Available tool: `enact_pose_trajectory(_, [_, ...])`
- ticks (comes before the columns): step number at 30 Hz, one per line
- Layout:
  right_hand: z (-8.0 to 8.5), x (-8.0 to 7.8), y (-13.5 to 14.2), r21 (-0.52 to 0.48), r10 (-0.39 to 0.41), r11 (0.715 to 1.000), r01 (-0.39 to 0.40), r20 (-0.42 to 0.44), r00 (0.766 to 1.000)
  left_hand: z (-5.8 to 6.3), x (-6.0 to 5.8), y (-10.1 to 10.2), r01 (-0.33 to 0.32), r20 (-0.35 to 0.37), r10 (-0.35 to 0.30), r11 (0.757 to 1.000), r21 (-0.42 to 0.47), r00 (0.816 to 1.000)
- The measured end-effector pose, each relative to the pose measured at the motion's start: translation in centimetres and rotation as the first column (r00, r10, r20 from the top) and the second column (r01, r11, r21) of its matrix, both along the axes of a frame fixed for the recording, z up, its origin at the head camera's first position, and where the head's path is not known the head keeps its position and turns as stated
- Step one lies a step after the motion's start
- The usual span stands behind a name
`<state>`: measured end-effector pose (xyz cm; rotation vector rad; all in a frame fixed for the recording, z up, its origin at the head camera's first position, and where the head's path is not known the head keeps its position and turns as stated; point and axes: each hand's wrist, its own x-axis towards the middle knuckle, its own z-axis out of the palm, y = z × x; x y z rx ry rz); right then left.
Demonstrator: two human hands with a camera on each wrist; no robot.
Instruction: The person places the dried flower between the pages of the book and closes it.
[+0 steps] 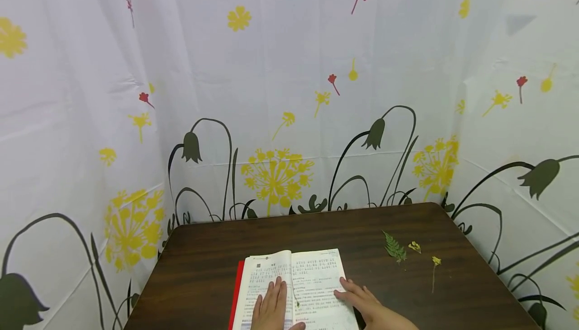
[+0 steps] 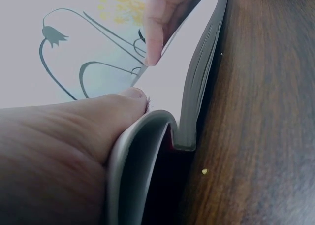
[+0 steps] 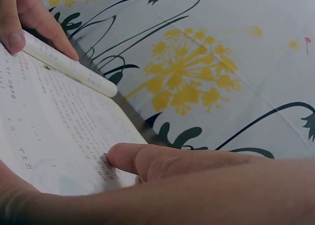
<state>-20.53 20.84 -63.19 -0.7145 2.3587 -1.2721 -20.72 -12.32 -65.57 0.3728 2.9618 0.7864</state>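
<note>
An open book [image 1: 316, 280] with printed pages and a red cover edge lies on the table. My left hand [image 1: 272, 305] rests on the left page near the gutter, fingers extended upward and thumb toward the right page. A thin stem with a small flower head [image 1: 297, 304] lies along the gutter, right of those fingers. At the right page's outer edge, my right hand [image 1: 359, 302] touches the paper with its fingers spread. In the right wrist view, a fingertip [image 3: 115, 156] of that hand presses the page. The left thumb [image 2: 132, 93] lies on the curved page in the left wrist view.
On the dark wooden table [image 1: 199, 264], right of the book, lie a green fern leaf [image 1: 394, 247], a small yellow blossom [image 1: 414, 246] and a long-stemmed yellow flower [image 1: 435, 264]. A white patterned curtain [image 1: 280, 69] hangs behind the table. A yellow speck [image 2: 204, 171] sits beside the book.
</note>
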Motion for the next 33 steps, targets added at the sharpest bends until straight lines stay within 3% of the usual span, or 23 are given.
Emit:
enact_pose_trajectory(10, [-0.6, -0.3, 0.2, -0.047, 0.013, 0.999, -0.013, -0.002, 1.0, -0.1, 0.1, 0.0, -0.003, -0.013, 0.003, 1.0, -0.018, 1.0])
enact_pose_trajectory(21, [-0.7, -0.6, -0.6, -0.023, -0.082, 0.996, 0.082, 0.035, 0.996, -0.3, -0.2, 0.0, -0.011, -0.038, 0.01, 1.0, -0.028, 0.999])
enact_pose_trajectory(29, [-1.4, -1.0, -0.8, 0.018, -0.063, 0.998, 0.064, -0.071, 0.996, -0.3, -0.2, -0.2, -0.019, -0.01, 0.019, 0.999, -0.032, 1.0])
enact_pose_trajectory(31, [-1.7, -1.2, -1.1, 0.069, -0.112, 0.99, 0.122, -0.131, 0.985, -0.2, -0.2, -0.2, -0.014, 0.001, 0.014, 1.0, -0.017, 1.0])
enact_pose_trajectory(33, [-1.8, -1.3, -1.5, 0.15, -0.187, 0.963, 0.224, -0.223, 0.957, -0.1, -0.3, -0.1, -0.006, 0.008, 0.007, 1.0, -0.007, 1.0])
